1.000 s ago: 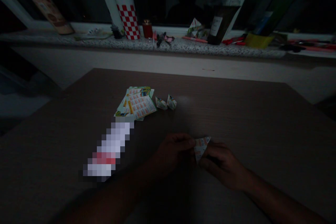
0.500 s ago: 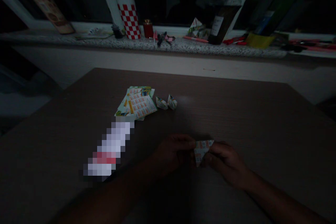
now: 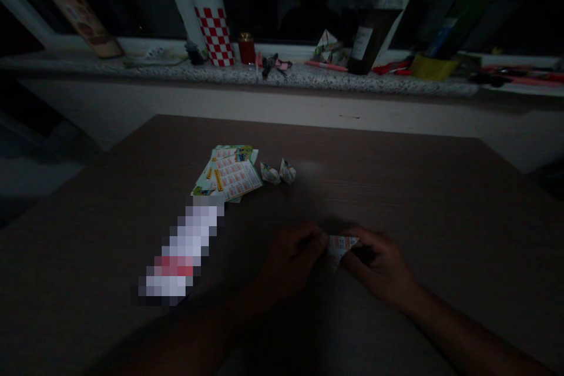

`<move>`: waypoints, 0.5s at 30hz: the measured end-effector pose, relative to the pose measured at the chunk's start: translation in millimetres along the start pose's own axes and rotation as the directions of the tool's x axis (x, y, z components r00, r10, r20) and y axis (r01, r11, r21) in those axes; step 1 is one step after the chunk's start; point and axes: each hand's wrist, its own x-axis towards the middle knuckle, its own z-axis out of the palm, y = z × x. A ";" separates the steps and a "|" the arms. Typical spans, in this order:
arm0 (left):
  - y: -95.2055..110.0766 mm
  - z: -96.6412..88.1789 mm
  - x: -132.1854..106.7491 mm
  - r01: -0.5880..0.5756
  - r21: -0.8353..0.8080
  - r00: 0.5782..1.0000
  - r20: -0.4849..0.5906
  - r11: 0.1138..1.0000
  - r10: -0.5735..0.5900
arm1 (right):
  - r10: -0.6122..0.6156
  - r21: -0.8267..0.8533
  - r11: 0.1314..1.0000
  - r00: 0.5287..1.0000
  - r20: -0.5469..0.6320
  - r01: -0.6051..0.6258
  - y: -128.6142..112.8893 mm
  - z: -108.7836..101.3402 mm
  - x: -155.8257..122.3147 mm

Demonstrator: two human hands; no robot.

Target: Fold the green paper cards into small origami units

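Observation:
In dim light, my left hand and my right hand rest on a brown table and pinch a small folded triangle of printed paper between them. The left fingers grip its left corner, the right fingers its right side. Both hands are closed on it. Farther off lies a fanned stack of printed paper squares, with two small folded paper pieces right of the stack.
A blurred oblong object lies on the table left of my hands. A speckled windowsill behind holds a red-and-white checkered bottle, a small red jar, a dark bottle, folded papers and pens.
The folded paper has been pressed smaller and lower between my fingers. My right hand has closed further over its right side. My left hand shifted slightly.

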 end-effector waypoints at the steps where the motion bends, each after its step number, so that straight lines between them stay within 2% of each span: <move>1: 1.5 0.0 -0.9 -0.019 0.047 1.000 0.002 0.999 0.019 | 0.001 0.001 1.000 1.000 -0.003 -0.001 0.9 -0.1 0.3; 5: 8.0 0.6 -3.6 -0.117 0.208 0.993 0.015 0.971 0.117 | -0.012 0.025 1.000 1.000 0.008 0.012 3.8 0.2 1.3; 8: 9.4 2.2 -4.2 -0.158 0.245 0.987 0.013 0.957 0.159 | -0.036 0.055 0.998 0.999 0.023 0.035 4.2 1.0 1.3; 12: 7.1 3.1 -3.7 -0.156 0.222 0.988 0.044 0.963 0.149 | -0.021 0.090 0.996 0.999 0.043 0.017 4.1 2.2 0.0; 15: 4.6 2.3 -2.9 -0.112 0.191 0.993 0.058 0.975 0.103 | -0.010 0.101 0.995 0.998 0.059 0.004 3.8 2.4 -0.2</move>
